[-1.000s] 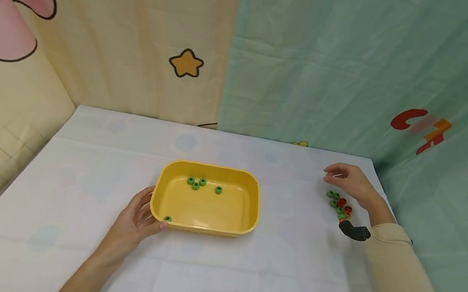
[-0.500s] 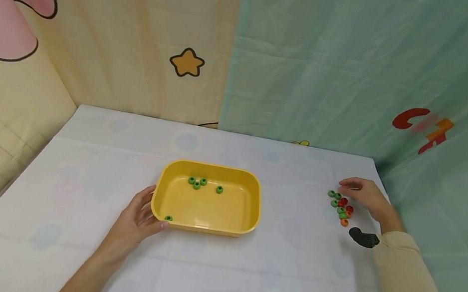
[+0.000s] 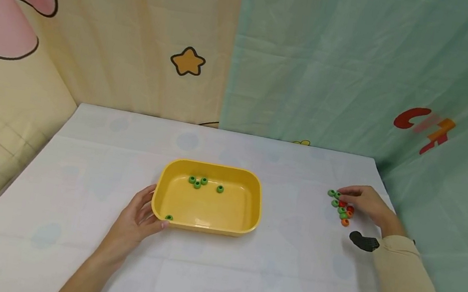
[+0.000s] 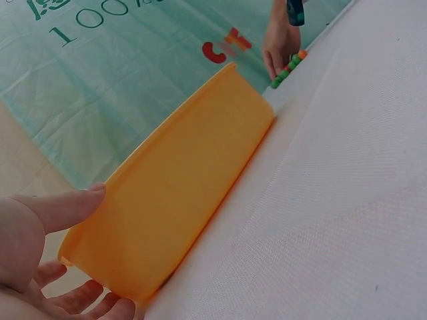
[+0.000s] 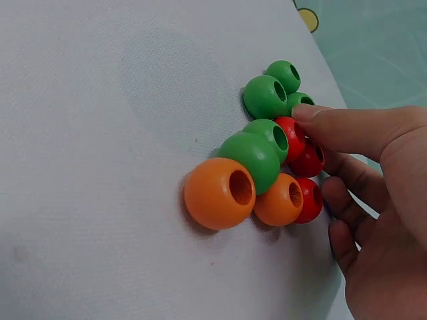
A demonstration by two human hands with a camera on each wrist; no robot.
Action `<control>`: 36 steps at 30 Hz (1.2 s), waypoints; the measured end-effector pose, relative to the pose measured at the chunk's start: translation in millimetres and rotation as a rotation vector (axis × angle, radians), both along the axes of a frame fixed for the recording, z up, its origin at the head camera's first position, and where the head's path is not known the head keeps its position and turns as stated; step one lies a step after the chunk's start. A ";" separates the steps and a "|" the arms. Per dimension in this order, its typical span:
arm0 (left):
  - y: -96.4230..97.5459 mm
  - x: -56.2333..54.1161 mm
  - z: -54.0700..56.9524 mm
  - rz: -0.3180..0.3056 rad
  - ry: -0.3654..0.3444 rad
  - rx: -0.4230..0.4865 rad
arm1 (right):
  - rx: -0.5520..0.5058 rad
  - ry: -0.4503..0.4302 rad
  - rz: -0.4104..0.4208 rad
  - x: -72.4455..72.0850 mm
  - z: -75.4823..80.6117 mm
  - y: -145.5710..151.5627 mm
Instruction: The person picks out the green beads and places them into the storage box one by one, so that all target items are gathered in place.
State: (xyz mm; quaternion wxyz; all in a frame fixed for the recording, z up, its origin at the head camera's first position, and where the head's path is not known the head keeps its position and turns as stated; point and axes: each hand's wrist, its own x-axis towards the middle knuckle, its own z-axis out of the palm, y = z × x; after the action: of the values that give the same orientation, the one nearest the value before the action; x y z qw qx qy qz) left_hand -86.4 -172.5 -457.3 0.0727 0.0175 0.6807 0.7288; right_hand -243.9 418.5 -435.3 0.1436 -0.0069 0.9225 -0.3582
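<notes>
A yellow plastic tray sits mid-table with several green beads inside it. My left hand holds the tray's near left corner, thumb at the rim and fingers along the end wall, as the left wrist view shows. On the right side of the table is a cluster of round holed beads: green, red and orange. My right hand reaches into the far side of this cluster. Its thumb and index finger pinch a green bead, partly hidden behind the thumb.
A white cloth with pale dots covers the table. Printed curtains hang behind it and at both sides. A black curved device sticks out at the right wrist, close to the beads.
My right hand has moved right and toward me, then down onto the bead cluster, its fingertips closing at a green bead. The left hand and tray stay as they were.
</notes>
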 end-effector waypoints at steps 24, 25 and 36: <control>0.0 0.4 -0.5 0.007 -0.022 -0.006 | 0.024 0.038 -0.021 -9.2 6.6 -15.1; 0.0 0.4 -0.5 0.007 -0.023 -0.007 | 0.019 0.034 -0.022 -9.4 7.5 -17.0; 0.3 0.4 0.9 0.010 -0.030 -0.012 | -0.001 0.049 0.016 -15.7 16.1 -40.5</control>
State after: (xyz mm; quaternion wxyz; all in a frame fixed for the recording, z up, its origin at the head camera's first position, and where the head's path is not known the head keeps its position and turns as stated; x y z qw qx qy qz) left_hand -86.0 -172.2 -456.5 0.0795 0.0026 0.6841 0.7251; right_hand -259.6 378.1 -419.1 0.1239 -0.0233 0.9256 -0.3570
